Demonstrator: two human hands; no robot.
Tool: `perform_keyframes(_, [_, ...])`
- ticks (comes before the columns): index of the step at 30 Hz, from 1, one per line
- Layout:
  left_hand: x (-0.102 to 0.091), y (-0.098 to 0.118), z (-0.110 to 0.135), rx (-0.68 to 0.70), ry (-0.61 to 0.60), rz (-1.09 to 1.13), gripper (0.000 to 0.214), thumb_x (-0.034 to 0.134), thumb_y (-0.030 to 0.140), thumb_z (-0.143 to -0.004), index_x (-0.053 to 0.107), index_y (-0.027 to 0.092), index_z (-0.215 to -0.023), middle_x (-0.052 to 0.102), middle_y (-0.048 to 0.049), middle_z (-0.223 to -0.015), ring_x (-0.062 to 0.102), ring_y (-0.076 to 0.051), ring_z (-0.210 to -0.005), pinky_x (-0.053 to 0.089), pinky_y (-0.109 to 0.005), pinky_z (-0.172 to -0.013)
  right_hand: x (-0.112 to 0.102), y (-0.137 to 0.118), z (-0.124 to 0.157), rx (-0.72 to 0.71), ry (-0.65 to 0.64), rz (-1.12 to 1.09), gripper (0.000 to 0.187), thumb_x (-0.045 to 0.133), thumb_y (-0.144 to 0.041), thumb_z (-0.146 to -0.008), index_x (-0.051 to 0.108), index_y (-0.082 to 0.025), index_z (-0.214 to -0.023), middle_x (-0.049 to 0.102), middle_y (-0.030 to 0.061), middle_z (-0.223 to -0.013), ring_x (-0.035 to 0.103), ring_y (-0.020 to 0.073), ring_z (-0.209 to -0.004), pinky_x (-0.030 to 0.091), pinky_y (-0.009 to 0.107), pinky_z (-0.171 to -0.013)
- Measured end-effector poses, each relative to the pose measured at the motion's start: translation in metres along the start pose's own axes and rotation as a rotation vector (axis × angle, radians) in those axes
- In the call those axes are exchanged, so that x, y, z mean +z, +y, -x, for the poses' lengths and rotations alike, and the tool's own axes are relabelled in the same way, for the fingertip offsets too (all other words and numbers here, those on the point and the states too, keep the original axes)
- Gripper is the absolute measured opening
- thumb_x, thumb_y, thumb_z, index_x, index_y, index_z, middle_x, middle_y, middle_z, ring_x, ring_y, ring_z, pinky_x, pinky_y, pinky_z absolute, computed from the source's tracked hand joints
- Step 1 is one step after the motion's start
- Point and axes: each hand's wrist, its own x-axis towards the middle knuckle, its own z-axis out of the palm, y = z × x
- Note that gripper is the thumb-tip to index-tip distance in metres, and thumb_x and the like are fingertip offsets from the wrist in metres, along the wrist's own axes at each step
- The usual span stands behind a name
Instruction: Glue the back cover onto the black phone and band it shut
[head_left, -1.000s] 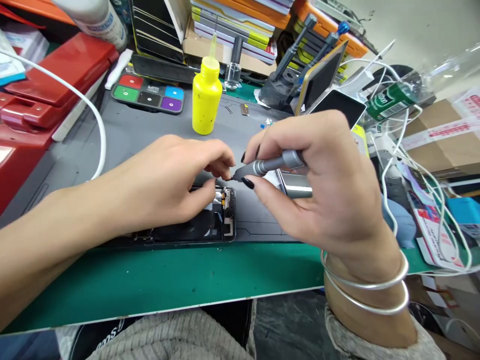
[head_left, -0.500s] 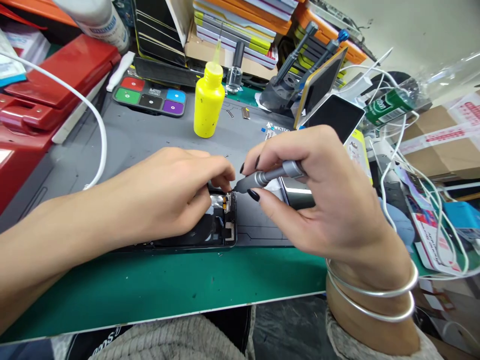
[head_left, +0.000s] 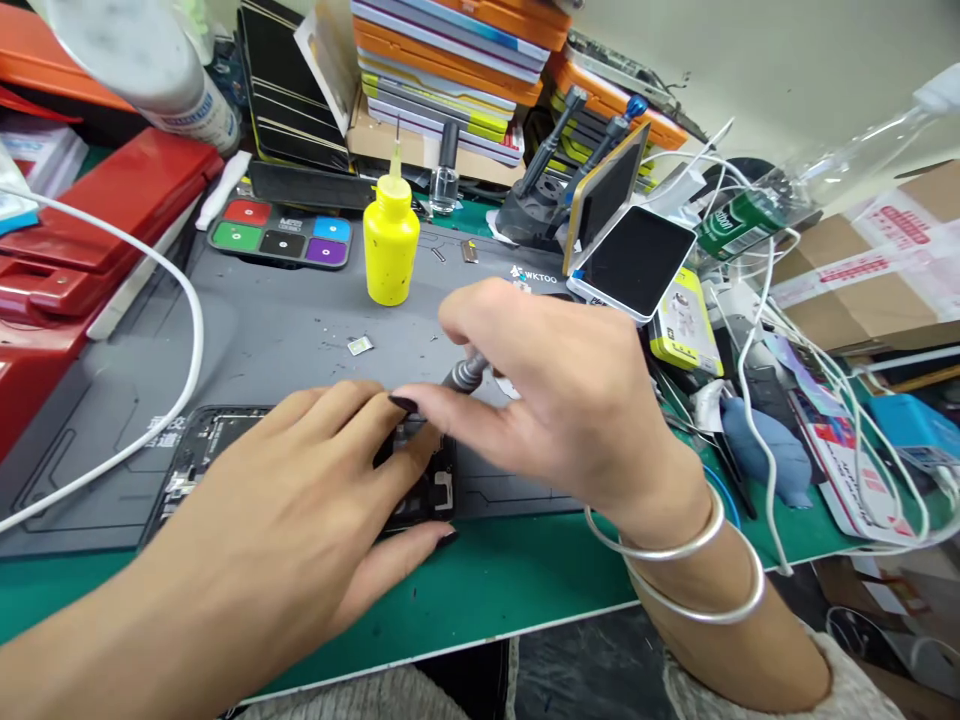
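An opened phone (head_left: 196,442) lies on the grey work mat (head_left: 255,320), its inner parts bare at both ends. My left hand (head_left: 315,490) spans its middle and holds it down, thumb by the near edge and fingers over the right part. In my right hand (head_left: 562,390) is a grey screwdriver (head_left: 466,374), gripped between thumb and fingers and tilted down toward the phone's right end. Fingers hide its tip and the spot it meets. A small silver SIM tray-like piece (head_left: 360,345) rests on the mat beyond the phone.
Behind stand a yellow dropper bottle (head_left: 391,245), a colored-square magnetic tray (head_left: 281,235) and a tool holder (head_left: 529,205). A white cable (head_left: 196,340) curves at left beside a red case (head_left: 97,240). Cables, a blue air blower (head_left: 765,450) and a plastic bottle (head_left: 750,215) crowd the right.
My left hand has shifted from pinching near the screwdriver tip to lying across the phone, thumb at its near edge. My right hand has moved left with the screwdriver, now more upright.
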Motion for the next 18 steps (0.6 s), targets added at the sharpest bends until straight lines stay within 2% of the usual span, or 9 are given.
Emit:
perform_keyframes(1, [0.0026, 0.0017, 0.0009, -0.002, -0.003, 0.005, 0.041, 0.045, 0.04, -0.094, 0.071, 0.012, -0.108, 0.064, -0.015, -0.091, 0.059, -0.036, -0.083, 0.054, -0.057, -0.062, -0.0004, -0.0002, -0.0008, -0.002, -0.044, -0.066, 0.008, 0.053, -0.019, -0.091, 0.05, -0.015, -0.097, 0.056, 0.0015, -0.083, 0.055, 0.0134, -0.073, 0.043, 0.029, -0.061])
perform_keyframes(3, [0.0062, 0.0028, 0.0013, -0.006, 0.005, -0.004, 0.043, 0.047, 0.042, -0.093, 0.072, 0.011, -0.108, 0.064, -0.0159, -0.095, 0.059, -0.035, -0.086, 0.054, -0.058, -0.064, -0.0017, 0.0006, -0.0017, 0.015, -0.097, -0.156, 0.013, 0.05, -0.011, -0.086, 0.05, -0.013, -0.099, 0.058, 0.0033, -0.089, 0.056, 0.012, -0.075, 0.044, 0.028, -0.063])
perform_keyframes(5, [0.0076, 0.0022, 0.0006, -0.008, 0.005, -0.025, 0.047, 0.045, 0.044, -0.094, 0.072, 0.011, -0.111, 0.064, -0.0169, -0.1, 0.058, -0.036, -0.089, 0.054, -0.056, -0.068, -0.0021, 0.002, -0.002, 0.009, -0.025, -0.071, 0.008, 0.054, -0.015, -0.088, 0.05, -0.015, -0.094, 0.058, 0.0003, -0.081, 0.051, 0.0088, -0.062, 0.038, 0.026, -0.054])
perform_keyframes(7, [0.0076, 0.0019, -0.0001, -0.013, 0.016, -0.041, 0.047, 0.043, 0.043, -0.095, 0.073, 0.009, -0.11, 0.064, -0.0167, -0.097, 0.058, -0.035, -0.088, 0.054, -0.054, -0.067, -0.0013, 0.0031, -0.0024, -0.014, 0.04, 0.039, 0.011, 0.058, -0.024, -0.09, 0.05, -0.016, -0.089, 0.056, -0.0021, -0.071, 0.047, 0.0083, -0.056, 0.034, 0.026, -0.051])
perform_keyframes(9, [0.0078, 0.0027, 0.0, -0.026, 0.014, -0.026, 0.042, 0.045, 0.04, -0.093, 0.074, 0.01, -0.103, 0.064, -0.0155, -0.095, 0.059, -0.034, -0.086, 0.053, -0.052, -0.066, -0.0001, 0.0034, -0.0029, -0.033, 0.005, -0.039, 0.008, 0.055, -0.016, -0.085, 0.052, -0.015, -0.092, 0.057, -0.0007, -0.076, 0.051, 0.0101, -0.063, 0.04, 0.027, -0.057])
perform_keyframes(11, [0.0087, 0.0042, 0.0005, -0.035, 0.0, -0.018, 0.039, 0.049, 0.039, -0.091, 0.073, 0.011, -0.103, 0.064, -0.0154, -0.098, 0.059, -0.035, -0.088, 0.053, -0.051, -0.066, 0.0007, 0.0033, -0.0034, -0.029, -0.02, -0.09, 0.013, 0.053, -0.009, -0.081, 0.053, -0.014, -0.093, 0.059, 0.0009, -0.081, 0.054, 0.0102, -0.068, 0.044, 0.027, -0.062])
perform_keyframes(14, [0.0108, 0.0059, 0.0015, -0.027, 0.012, -0.038, 0.038, 0.052, 0.036, -0.09, 0.072, 0.01, -0.109, 0.063, -0.0162, -0.099, 0.058, -0.035, -0.089, 0.051, -0.05, -0.066, 0.0008, 0.0027, -0.004, -0.051, 0.075, 0.054, 0.007, 0.06, -0.014, -0.081, 0.054, -0.016, -0.085, 0.053, -0.002, -0.066, 0.049, 0.0103, -0.058, 0.039, 0.029, -0.056])
perform_keyframes(18, [0.0115, 0.0047, 0.0029, -0.058, 0.004, 0.003, 0.027, 0.053, 0.031, -0.087, 0.072, 0.014, -0.096, 0.062, -0.0129, -0.095, 0.057, -0.033, -0.086, 0.05, -0.048, -0.066, 0.001, 0.0014, -0.0055, -0.039, 0.007, -0.058, 0.014, 0.055, -0.008, -0.076, 0.055, -0.014, -0.089, 0.06, 0.0015, -0.078, 0.053, 0.0113, -0.065, 0.042, 0.029, -0.06])
